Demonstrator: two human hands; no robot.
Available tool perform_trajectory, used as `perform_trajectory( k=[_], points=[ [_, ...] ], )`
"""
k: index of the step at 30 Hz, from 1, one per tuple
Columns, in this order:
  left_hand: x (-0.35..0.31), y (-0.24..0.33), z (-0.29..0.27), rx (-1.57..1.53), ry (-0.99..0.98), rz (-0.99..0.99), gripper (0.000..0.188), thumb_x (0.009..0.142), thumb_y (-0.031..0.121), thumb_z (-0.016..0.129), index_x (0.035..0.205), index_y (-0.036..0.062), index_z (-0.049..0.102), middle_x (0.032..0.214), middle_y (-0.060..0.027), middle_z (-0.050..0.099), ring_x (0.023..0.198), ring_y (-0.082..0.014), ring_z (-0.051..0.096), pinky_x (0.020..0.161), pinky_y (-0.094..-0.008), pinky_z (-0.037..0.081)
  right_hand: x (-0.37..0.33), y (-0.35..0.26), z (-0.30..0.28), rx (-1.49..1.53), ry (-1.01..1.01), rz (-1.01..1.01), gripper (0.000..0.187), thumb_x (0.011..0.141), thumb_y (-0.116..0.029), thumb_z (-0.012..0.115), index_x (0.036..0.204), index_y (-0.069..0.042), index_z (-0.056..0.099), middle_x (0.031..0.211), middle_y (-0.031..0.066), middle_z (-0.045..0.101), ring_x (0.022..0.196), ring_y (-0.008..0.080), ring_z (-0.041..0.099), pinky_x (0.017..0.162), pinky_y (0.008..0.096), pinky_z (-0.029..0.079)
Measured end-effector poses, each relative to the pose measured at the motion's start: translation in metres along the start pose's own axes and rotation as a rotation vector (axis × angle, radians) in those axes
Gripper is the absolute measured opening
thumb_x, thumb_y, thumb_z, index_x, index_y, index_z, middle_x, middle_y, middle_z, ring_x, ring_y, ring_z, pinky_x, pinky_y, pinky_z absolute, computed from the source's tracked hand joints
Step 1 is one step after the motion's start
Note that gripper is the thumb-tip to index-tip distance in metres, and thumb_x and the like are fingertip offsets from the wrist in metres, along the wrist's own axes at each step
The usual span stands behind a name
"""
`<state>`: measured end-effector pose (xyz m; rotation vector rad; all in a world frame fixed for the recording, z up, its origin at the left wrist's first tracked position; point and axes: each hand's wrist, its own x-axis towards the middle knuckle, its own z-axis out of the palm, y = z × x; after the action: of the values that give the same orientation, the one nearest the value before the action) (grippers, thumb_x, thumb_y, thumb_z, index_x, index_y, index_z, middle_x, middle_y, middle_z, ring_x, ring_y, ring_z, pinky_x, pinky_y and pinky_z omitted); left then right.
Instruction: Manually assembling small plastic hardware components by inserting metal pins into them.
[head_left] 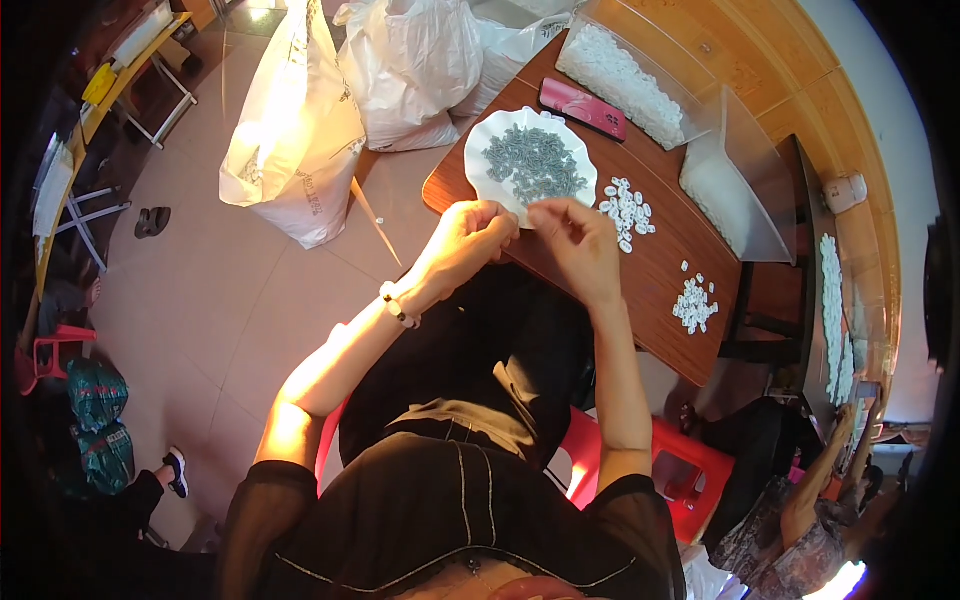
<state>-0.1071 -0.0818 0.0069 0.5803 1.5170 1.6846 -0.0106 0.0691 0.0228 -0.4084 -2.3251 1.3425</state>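
I see both hands raised just above the near rim of the white scalloped plate (490, 150) of small grey parts (535, 165) on the wooden counter (660, 260). My left hand (470, 235) has its fingers curled together; my right hand (575, 240) pinches something too small to make out. I judge these pieces light, stiff and easily dropped, best nipped at the fingertips. Small white pieces (628, 208) lie just beside the plate.

Looks like home-style piecework space, not a factory floor: tiled floor (230, 300), low wooden table (690, 235), red plastic stool (690, 470), big white sacks (300, 130) dumped beside it. Clear bins (640, 70) full of small white parts, white plate (530, 160) of grey parts, loose white piles (628, 208) on the tabletop. Folding furniture at far left.
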Motion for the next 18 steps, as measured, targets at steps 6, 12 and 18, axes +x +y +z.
perform_trajectory(
  k=[6,12,18],
  points=[
    [-0.023,-0.020,-0.002,-0.003,-0.058,-0.029,0.022,0.093,0.027,0.057,0.080,0.0088,0.060,0.071,0.0047,0.053,0.063,-0.0028,0.046,0.056,-0.0170,0.036,-0.048,-0.002,0.018,0.181,-0.022,0.074,0.017,0.082,-0.016,0.074,0.091,-0.002,0.071,0.075,0.0027,0.067,0.062,0.0067,0.053,0.057,0.0232,0.043],
    [-0.033,-0.026,-0.002,0.016,-0.109,-0.006,0.026,0.093,0.029,0.059,0.079,0.0080,0.059,0.072,0.0045,0.053,0.064,-0.0038,0.046,0.058,-0.0177,0.038,-0.067,-0.008,0.023,0.042,0.047,-0.025,0.011,0.080,-0.011,0.073,0.087,-0.003,0.070,0.075,0.0058,0.066,0.063,0.0131,0.053,0.059,0.0267,0.044],
    [-0.036,-0.030,0.001,0.043,-0.199,-0.015,0.026,0.092,0.031,0.061,0.081,0.0073,0.062,0.077,0.0028,0.059,0.067,-0.0038,0.048,0.060,-0.0182,0.039,-0.084,-0.008,0.020,-0.006,0.110,-0.013,0.008,0.078,-0.007,0.073,0.084,-0.003,0.069,0.075,0.0061,0.065,0.063,0.0143,0.054,0.059,0.0265,0.043]
  ],
)
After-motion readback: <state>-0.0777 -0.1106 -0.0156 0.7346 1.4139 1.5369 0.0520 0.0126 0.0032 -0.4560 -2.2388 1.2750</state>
